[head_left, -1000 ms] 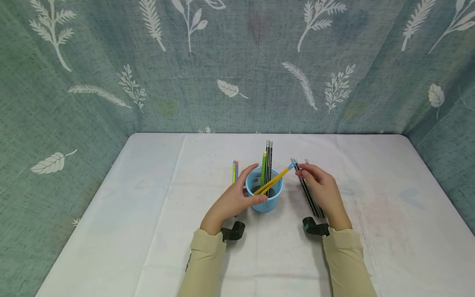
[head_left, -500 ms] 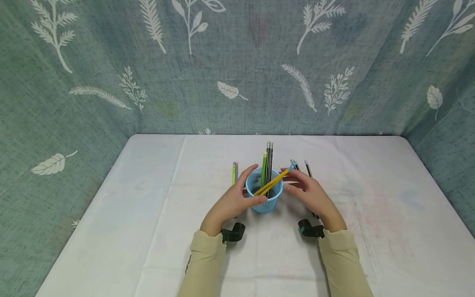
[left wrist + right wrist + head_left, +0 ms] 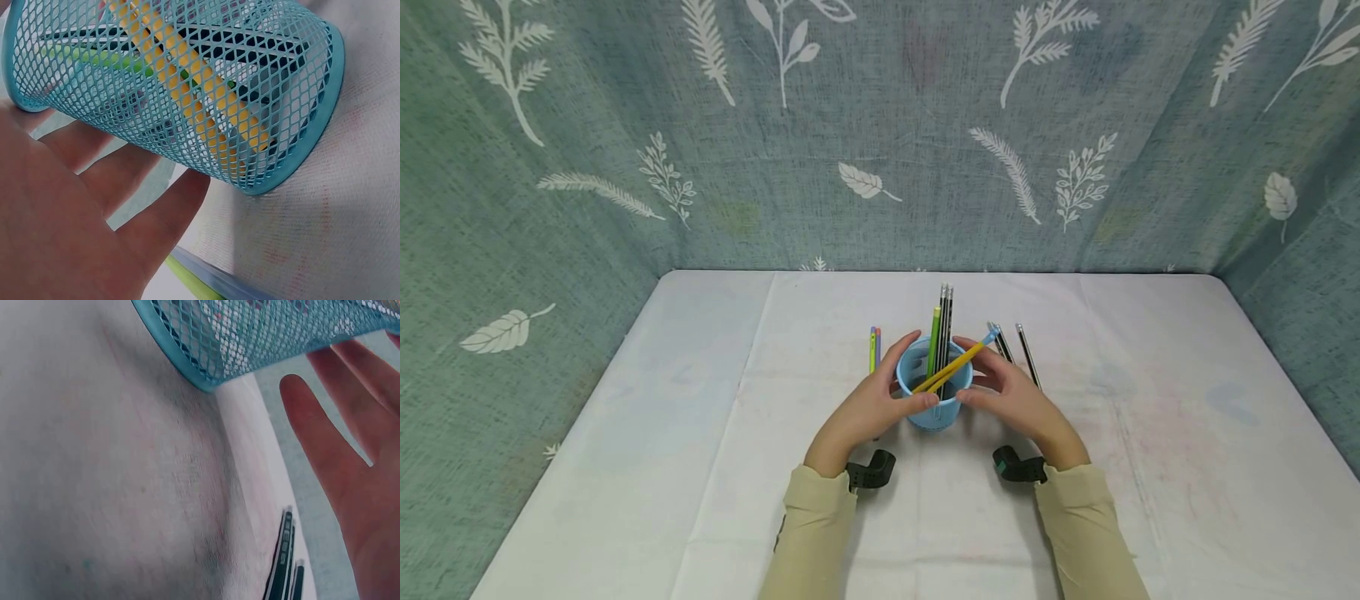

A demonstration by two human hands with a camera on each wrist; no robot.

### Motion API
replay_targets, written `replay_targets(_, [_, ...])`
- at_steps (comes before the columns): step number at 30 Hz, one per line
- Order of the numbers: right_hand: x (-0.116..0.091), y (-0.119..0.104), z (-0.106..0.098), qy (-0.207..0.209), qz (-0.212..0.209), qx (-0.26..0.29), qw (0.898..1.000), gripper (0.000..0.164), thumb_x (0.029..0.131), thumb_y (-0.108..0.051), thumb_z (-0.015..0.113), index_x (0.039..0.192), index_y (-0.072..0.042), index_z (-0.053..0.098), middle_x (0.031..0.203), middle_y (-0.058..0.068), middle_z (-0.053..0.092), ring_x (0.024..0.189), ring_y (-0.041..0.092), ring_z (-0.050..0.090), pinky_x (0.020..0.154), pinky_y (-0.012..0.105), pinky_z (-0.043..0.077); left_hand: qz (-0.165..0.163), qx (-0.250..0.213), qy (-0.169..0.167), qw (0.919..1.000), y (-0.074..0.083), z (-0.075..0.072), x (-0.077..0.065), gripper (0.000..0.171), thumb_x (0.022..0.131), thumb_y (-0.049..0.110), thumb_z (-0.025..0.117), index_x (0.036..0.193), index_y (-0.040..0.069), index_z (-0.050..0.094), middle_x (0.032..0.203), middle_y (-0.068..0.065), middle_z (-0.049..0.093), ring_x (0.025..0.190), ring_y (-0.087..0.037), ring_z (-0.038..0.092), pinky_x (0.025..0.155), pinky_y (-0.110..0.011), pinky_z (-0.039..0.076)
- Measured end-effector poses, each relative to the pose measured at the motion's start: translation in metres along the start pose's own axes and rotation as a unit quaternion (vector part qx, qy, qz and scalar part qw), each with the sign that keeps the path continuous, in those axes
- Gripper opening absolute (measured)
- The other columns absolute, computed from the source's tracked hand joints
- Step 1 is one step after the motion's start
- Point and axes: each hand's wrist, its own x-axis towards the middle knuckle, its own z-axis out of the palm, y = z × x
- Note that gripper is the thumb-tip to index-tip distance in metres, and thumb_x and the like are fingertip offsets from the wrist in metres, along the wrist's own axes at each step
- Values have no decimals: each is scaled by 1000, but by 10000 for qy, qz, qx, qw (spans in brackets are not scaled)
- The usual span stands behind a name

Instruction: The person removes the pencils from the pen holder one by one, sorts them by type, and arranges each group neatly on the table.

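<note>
A light blue mesh pencil cup (image 3: 934,419) stands upright on the white-covered table. My left hand (image 3: 868,404) holds it from the left, with thumb at the near rim and fingers around the far side. From the right, my right hand (image 3: 1026,410) holds the cup likewise, thumb near the front rim. Inside are several black striped pencils (image 3: 946,325), a green pencil (image 3: 933,337) and yellow pencils (image 3: 958,364) leaning right, with something light blue at their upper end. The left wrist view shows the yellow pencils (image 3: 215,103) reaching the cup's bottom behind the mesh.
Several black pencils (image 3: 1028,354) lie right of the cup, partly hidden by my right hand. To the left, beside my left hand, lie a yellow-green pencil (image 3: 872,350) and a purple one (image 3: 878,348). A leaf-patterned grey-green curtain (image 3: 880,225) hangs behind the table.
My right hand has moved left from the tips of the yellow pencils to the cup's right side and now holds it. My left hand has stayed on the cup.
</note>
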Motion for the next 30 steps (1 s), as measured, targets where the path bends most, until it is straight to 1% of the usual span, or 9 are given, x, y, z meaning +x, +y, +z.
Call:
replay_targets(3, [4,10,2,-91,-12,-37,10000,68,83,-15,64,138,-31,29,141,-2,29,123,24,37,96,47,32,-21,57,68,10000,0,0,0,81,79,43,64,141,38,13,143,-2,26,123,-27,36,94,-47,34])
replay_targets(6, [5,11,5,-129,-29,-16,9999,72,81,-16,66,138,-34,26,141,-2,28,124,24,36,97,50,28,-31,66,105,9999,1,0,-1,79,80,42,64,140,42,13,144,-1,25,124,-27,35,95,-46,34])
replay_targets(8, [5,7,7,-137,3,77,9999,74,80,-16,67,138,-34,26,141,-1,28,125,24,34,99,51,25,-31,37,112,9999,2,0,-1,78,81,38,64,140,42,14,144,-2,25,124,-27,35,96,-46,33])
replay_targets(11, [5,-3,10,-172,3,178,9997,77,79,-14,68,140,-30,24,142,3,25,126,26,31,99,53,22,-32,18,115,9999,3,0,-1,78,81,34,64,141,38,15,143,-3,26,124,-28,35,96,-46,33])
replay_targets(15, [2,-17,12,-183,-30,218,9996,78,78,-13,68,142,-21,23,143,11,22,127,30,29,99,54,22,-32,33,131,9999,3,1,0,78,81,34,65,142,32,17,142,-5,29,123,-30,37,95,-45,34])
replay_targets(19, [1,-19,12,-155,9,167,9997,76,79,-13,67,141,-19,23,142,12,25,125,30,32,98,54,23,-92,93,176,9998,3,2,1,77,81,35,65,142,32,18,142,-5,29,120,-32,39,92,-47,36])
replay_targets(25, [3,-17,11,-109,19,149,9998,73,81,-9,63,141,-19,23,140,13,26,122,32,35,97,56,23,-105,135,423,9990,-21,5,13,76,76,50,64,137,47,18,141,6,26,116,-29,44,87,-48,40])
replay_targets(26, [3,-17,11,-105,14,132,9999,73,81,-10,64,141,-19,23,140,13,26,122,33,35,97,56,23,-103,157,469,9987,-25,6,15,75,75,51,63,135,49,19,140,8,27,115,-28,45,87,-48,40])
replay_targets(30, [3,-17,10,-80,83,57,9999,74,80,-18,67,140,-21,25,140,13,27,122,33,36,97,56,24,-78,244,632,9977,-26,7,17,70,77,51,62,133,51,20,137,10,31,113,-26,47,86,-47,41])
